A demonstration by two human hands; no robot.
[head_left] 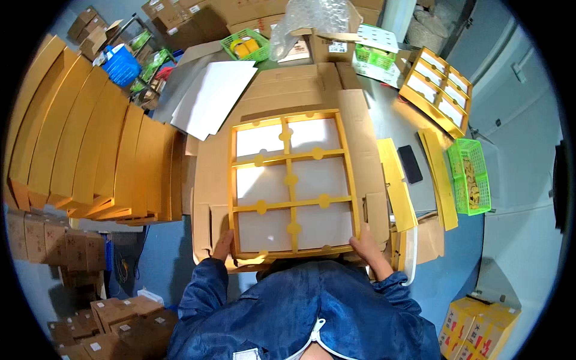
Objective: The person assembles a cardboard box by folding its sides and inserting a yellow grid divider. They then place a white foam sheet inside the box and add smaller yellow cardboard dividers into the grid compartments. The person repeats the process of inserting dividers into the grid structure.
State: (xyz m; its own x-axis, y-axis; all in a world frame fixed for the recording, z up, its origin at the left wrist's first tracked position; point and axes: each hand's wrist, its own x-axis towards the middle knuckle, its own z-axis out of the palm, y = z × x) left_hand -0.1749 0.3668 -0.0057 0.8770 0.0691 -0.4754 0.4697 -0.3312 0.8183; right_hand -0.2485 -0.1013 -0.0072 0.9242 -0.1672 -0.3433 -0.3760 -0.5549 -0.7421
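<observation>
A shallow yellow box (291, 180) with crossed yellow dividers lies in front of me on flattened brown cardboard (366, 132). White sheets line the floors of its several compartments, and nothing else shows in them. At its near left corner my left hand (223, 245) grips the outer side; part of its fingers is hidden. My right hand (369, 247) closes on the near right corner, thumb by the rim. Right of the cardboard lie folded yellow card strips (397, 192) and a black phone (410, 164).
Tall stacks of yellow boxes (90, 138) stand on the left. White sheets (216, 96) lie at the back left. Another divided yellow box (436, 91) sits at the back right, near a green basket (470, 174) of small pieces. Bubble wrap (309, 27) lies at the back.
</observation>
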